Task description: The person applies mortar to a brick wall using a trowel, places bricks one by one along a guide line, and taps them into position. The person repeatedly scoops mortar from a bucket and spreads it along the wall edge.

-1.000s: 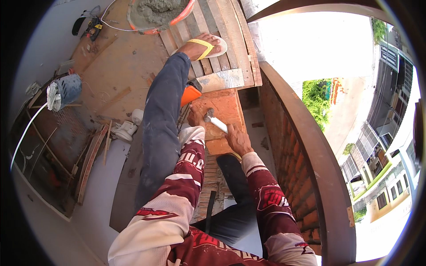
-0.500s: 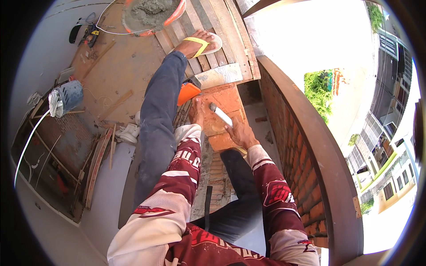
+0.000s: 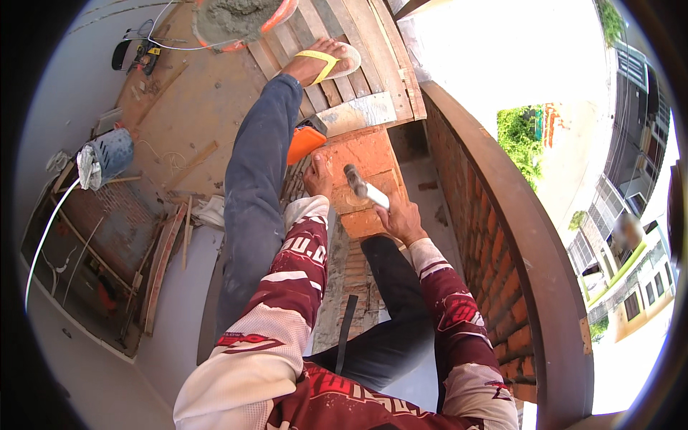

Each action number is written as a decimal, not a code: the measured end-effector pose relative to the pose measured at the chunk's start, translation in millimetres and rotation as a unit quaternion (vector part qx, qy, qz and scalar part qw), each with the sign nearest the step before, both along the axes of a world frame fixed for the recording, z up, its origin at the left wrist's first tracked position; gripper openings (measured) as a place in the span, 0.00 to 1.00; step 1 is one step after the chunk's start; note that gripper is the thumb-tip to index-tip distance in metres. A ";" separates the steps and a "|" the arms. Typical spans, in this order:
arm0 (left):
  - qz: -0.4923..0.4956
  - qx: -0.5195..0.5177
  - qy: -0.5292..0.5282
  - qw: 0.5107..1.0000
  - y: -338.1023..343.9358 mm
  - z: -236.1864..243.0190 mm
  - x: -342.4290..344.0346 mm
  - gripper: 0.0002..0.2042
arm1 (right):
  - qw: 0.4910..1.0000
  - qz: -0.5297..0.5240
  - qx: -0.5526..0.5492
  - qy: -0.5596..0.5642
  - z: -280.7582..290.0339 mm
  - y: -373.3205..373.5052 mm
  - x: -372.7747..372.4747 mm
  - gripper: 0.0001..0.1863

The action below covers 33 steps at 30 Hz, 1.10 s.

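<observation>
In my right hand (image 3: pixel 403 217) is a hammer with a white handle (image 3: pixel 378 195) and a dull grey metal head. The fingers wrap round the handle, and the head hangs over orange-red bricks (image 3: pixel 364 149) laid along the top of a low wall. My left hand (image 3: pixel 318 176) lies at the left edge of these bricks, its fingers bent against the brick side; the fingertips are partly hidden. Just above it, an orange object with a dark end (image 3: pixel 306 143) leans beside my leg; its kind is unclear.
An orange bucket of wet mortar (image 3: pixel 240 20) stands on wooden planks (image 3: pixel 351 75), near my sandalled foot. At right runs a brick parapet with a brown rail (image 3: pixel 516 208), open air beyond. A blue bucket (image 3: pixel 113 155) and loose timber (image 3: pixel 161 269) lie left, at lower-looking ground.
The hammer and my right hand have shifted slightly down and right, and the hammer head now shows more from the side. My left hand stays at the bricks' left edge.
</observation>
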<state>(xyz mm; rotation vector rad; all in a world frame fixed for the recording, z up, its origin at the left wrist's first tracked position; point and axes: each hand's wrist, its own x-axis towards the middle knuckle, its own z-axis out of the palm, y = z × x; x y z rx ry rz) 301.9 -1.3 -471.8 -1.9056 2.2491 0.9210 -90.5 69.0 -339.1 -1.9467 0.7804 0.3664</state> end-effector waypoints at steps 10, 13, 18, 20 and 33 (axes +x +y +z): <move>0.052 -0.059 -0.003 0.997 30.0 -24.6 1.5 0.29 | 0.982 -0.067 0.145 0.103 40.4 20.8 -13.5 0.21; 0.093 -0.057 0.011 0.994 26.3 -10.5 2.9 0.35 | 0.945 -0.084 0.231 0.216 41.9 31.4 -28.2 0.24; 0.089 -0.023 -0.050 0.995 30.1 26.0 15.0 0.33 | 0.974 -0.008 0.095 0.205 32.3 40.0 -29.4 0.25; 0.244 0.025 -0.008 0.969 41.3 43.5 -37.0 0.32 | 0.975 -0.034 -0.013 0.221 32.9 39.2 -29.3 0.24; 0.788 0.206 0.255 0.521 124.1 358.4 -235.9 0.39 | 0.600 -0.632 0.484 -0.075 243.4 43.5 41.3 0.26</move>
